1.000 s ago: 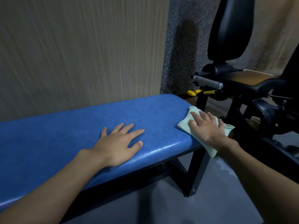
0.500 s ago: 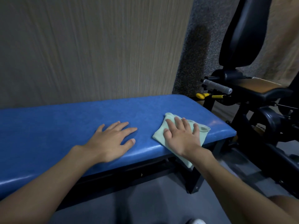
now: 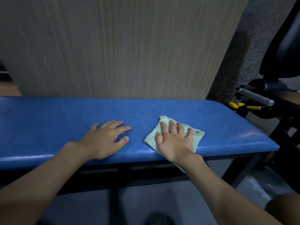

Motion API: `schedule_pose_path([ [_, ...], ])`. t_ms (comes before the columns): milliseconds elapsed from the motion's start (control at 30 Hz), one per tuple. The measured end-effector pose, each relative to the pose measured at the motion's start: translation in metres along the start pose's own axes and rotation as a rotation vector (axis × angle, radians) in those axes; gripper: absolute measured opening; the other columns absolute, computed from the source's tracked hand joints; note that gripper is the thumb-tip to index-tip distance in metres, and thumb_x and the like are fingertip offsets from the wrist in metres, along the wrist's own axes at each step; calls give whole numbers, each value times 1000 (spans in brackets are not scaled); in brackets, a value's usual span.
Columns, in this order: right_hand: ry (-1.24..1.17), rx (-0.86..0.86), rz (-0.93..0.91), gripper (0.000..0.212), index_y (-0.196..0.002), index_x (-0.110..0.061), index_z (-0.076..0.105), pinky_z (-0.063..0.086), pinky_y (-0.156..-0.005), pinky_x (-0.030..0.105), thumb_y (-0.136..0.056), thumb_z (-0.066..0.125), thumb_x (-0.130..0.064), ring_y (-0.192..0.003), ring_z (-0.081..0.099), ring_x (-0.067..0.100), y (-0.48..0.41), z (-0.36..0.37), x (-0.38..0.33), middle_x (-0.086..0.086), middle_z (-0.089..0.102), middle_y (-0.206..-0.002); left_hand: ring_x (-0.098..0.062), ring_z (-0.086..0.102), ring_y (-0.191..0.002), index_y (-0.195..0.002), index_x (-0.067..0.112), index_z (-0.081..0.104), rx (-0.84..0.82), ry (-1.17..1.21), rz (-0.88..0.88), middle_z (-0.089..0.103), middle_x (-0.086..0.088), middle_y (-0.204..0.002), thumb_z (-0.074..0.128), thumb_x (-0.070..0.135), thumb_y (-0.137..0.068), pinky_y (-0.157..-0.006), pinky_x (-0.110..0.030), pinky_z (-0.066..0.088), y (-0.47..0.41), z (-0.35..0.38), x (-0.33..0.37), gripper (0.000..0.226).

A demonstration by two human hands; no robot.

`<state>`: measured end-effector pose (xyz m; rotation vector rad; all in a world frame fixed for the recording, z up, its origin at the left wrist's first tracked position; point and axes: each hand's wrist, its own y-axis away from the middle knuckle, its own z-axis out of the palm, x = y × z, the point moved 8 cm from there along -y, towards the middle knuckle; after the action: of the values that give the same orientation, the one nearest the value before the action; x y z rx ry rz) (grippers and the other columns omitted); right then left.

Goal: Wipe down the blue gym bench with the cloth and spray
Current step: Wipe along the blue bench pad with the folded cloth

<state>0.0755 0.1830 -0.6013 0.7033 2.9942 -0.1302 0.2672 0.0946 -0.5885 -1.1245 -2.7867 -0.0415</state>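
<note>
My right hand (image 3: 173, 141) has slid the cloth (image 3: 197, 140) in from the right end of the bench (image 3: 65, 117), where it hung over the corner a second ago, toward the middle of the pad. The hand lies flat on the cloth, fingers straight and a little spread, pressing it down rather than gripping it. The pale green cloth is crumpled under my palm on the bench's top near its front edge, and one corner droops over that edge below my wrist. My left hand (image 3: 103, 140) has stayed where it was, flat on the bare blue pad just left of the cloth, fingers spread and holding nothing. The bench's blue cover shines along its front edge. Behind the bench stands a pale wood-grain wall panel (image 3: 113, 46). Past the bench's right end is a black exercise machine (image 3: 284, 51) with a grey roller bar (image 3: 254, 96) and yellow-handled levers (image 3: 235, 105) beneath it. Under the bench is grey floor (image 3: 90, 208).
</note>
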Motion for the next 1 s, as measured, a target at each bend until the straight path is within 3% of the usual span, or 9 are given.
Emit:
schedule_pose_path([
  [233, -18, -21, -146, 62, -156, -27, 6, -4, -115, 62, -98, 8, -48, -150, -3, 30, 5, 6, -98, 5, 1, -165, -7, 23, -145, -149, 39, 34, 71, -33, -93, 31, 16, -156, 28, 47, -102, -116, -47, 22, 37, -17, -53, 47],
  [367, -61, -97, -243, 61, -154, -28, 16, -1, -114, 61, -97, 12, -51, -149, 3, 30, 2, 7, -138, 6, 8, -164, -12, 33, -140, -146, 33, 39, 131, -4, -150, 40, 14, -150, 30, 42, -103, -111, -44, 31, 53, -28, -71, 45],
  [500, -383, -13, -268, 39, -131, -32, 54, 16, -111, 50, -99, 31, -38, -134, 41, 23, -10, -26, -110, 0, 52, -140, -16, 45, -130, -138, 25, 50, 242, 54, -38, 51, 7, -139, 27, 42, -92, -104, -35, 37, 38, -35, -30, 55],
  [633, -432, 75, -94, 43, -142, -26, 49, 22, -114, 42, -101, 38, -29, -134, 45, 23, -26, -42, -41, 1, 56, -141, -20, 48, -127, -134, 19, 55, 283, 97, 62, 56, 0, -135, 26, 41, -87, -105, -34, 32, -1, -23, 38, 60],
  [733, -405, 61, -77, 42, -140, -26, 52, 25, -113, 42, -101, 40, -33, -133, 46, 23, -29, -29, -14, 0, 57, -140, -27, 29, -143, -147, 32, 38, 159, -29, 39, 38, -5, -154, 10, 58, -87, -115, -43, 19, -18, 4, 65, 71],
  [833, -385, 112, -93, 37, -131, -25, 59, 24, -109, 40, -100, 40, -35, -128, 49, 23, -34, -25, -12, 0, 59, -135, -26, 6, -151, -154, 42, 17, 76, -88, -15, 11, -2, -166, 15, 65, -95, -120, -46, 1, -19, 15, 49, 63],
  [1000, -355, 104, -182, 35, -122, -26, 60, 26, -105, 44, -100, 36, -38, -120, 51, 27, -35, -23, -49, 4, 60, -127, -24, 7, -151, -154, 41, 17, 96, -136, -36, 14, 0, -165, 19, 61, -98, -121, -46, 4, 0, 4, 7, 59],
])
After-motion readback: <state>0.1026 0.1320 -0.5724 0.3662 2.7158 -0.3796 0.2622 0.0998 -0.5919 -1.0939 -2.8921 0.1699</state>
